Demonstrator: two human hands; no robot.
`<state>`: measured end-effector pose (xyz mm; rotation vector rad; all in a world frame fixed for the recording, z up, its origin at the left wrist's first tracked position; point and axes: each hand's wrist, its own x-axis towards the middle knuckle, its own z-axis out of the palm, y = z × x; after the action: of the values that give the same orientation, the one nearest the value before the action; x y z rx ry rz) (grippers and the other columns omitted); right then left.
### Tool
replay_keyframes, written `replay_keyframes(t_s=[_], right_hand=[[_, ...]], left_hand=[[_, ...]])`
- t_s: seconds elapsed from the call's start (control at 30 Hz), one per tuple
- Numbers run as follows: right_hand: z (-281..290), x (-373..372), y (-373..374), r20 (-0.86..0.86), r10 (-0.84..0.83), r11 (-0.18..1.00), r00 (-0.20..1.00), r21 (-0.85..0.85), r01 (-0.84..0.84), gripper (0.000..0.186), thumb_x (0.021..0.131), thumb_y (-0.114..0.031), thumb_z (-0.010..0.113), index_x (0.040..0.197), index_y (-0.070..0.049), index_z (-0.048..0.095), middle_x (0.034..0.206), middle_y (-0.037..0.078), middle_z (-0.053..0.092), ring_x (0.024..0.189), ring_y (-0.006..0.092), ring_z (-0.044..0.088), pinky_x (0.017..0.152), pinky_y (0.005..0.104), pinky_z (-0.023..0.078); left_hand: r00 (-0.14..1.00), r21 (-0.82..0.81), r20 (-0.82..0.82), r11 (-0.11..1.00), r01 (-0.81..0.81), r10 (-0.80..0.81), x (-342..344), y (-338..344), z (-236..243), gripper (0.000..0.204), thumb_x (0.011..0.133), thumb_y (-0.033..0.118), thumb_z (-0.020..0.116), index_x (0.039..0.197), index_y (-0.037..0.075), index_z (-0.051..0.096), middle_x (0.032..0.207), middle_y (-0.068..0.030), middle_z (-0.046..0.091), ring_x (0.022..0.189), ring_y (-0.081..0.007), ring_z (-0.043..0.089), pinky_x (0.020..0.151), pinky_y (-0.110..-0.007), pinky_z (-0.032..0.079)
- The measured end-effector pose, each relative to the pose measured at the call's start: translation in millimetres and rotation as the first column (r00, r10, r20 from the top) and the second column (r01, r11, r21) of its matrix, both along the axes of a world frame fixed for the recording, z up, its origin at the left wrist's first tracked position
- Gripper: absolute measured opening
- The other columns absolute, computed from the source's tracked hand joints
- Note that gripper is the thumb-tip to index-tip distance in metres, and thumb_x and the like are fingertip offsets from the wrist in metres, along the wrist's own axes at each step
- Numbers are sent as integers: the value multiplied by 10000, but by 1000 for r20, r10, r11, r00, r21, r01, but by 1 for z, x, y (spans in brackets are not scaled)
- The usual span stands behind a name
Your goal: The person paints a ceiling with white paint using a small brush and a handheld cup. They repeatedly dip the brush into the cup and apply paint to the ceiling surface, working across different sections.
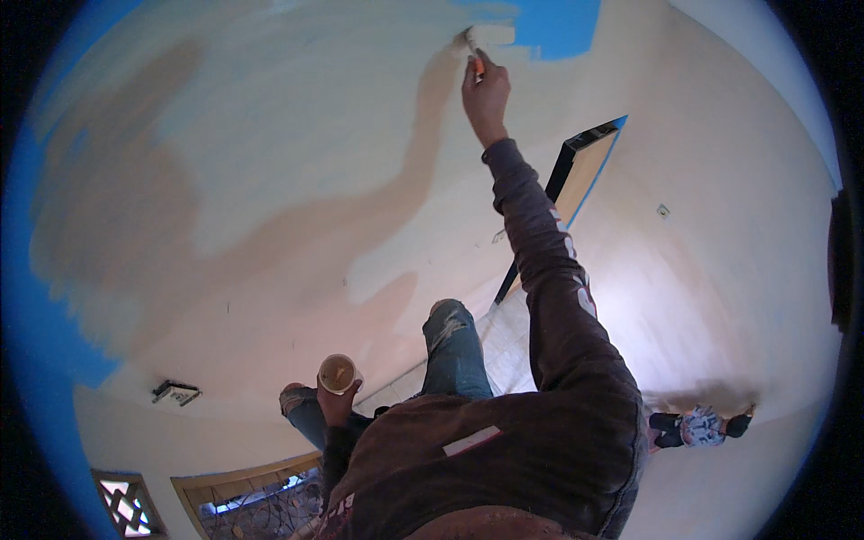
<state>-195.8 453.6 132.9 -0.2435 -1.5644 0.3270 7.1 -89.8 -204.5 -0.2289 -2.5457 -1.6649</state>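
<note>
From the head view, the only one I have, I look down past the wearer's body to a wall (297,135) coated mostly in pale beige. The right hand (487,90) is raised at the end of an extended arm in a dark brown sleeve (540,243), its fingers closed around the orange handle of a paintbrush (472,43). The brush is up near the top of my picture, its bristles at the wall beside a pale stroke, just left of a bright blue patch (567,27). I cannot tell how hard they press.

Low and left of centre, the left hand (336,405) grips a cup (323,378), its mouth facing me and something light brown inside. It sits near one bent knee; the other, in ripped jeans (453,351), rises to its right.

A large shadow stretches across the beige, and more blue (58,333) borders it on the left. Right of the raised arm I see a dark-edged door frame (562,171) and a small square wall plate (663,211). At lower right, well apart, another person (702,427) in a patterned top reaches toward the wall. A lattice window (128,506) shows at lower left.
</note>
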Motion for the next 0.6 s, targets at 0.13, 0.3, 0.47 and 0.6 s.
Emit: replay_keyframes(t_s=[0.13, 0.3, 0.47, 0.6], right_hand=[[3, 18, -43, -45, 102, 993, 994, 56, -100, 269, 953, -165, 646, 1168, -11, 694, 773, 172, 632, 662, 287, 600, 607, 405, 493], [2, 44, -48, -73, 226, 970, 972, -77, -231, 253, 974, -171, 644, 1164, -12, 695, 839, 136, 705, 607, 163, 628, 560, 304, 492], [13, 51, -1, -248, 252, 947, 936, -138, -291, 236, 963, -194, 626, 1108, -32, 718, 784, 191, 690, 657, 290, 686, 581, 383, 515], [32, 40, 71, -237, 60, 993, 970, -82, -81, 239, 951, -188, 630, 1090, -17, 721, 763, 213, 689, 663, 329, 690, 589, 396, 518]], left_hand=[[999, 25, 40, 1000, -9, 8, 2, 1, 2, 770, 645, 174, 923, 1282, -3, 530, 1212, -171, 648, 1129, -293, 635, 957, -401, 517], [999, -40, 37, 999, -1, 2, 1, -5, 3, 802, 643, 198, 921, 1305, -5, 516, 1229, -184, 638, 1147, -308, 629, 965, -410, 515], [997, -34, 58, 998, -53, 55, 1, -12, -6, 815, 641, 173, 919, 1321, 4, 501, 1244, -180, 631, 1148, -315, 628, 976, -411, 510], [997, 41, 59, 998, -44, 42, 2, -12, -4, 809, 642, 160, 918, 1319, 7, 503, 1239, -177, 631, 1145, -318, 627, 983, -411, 508]])
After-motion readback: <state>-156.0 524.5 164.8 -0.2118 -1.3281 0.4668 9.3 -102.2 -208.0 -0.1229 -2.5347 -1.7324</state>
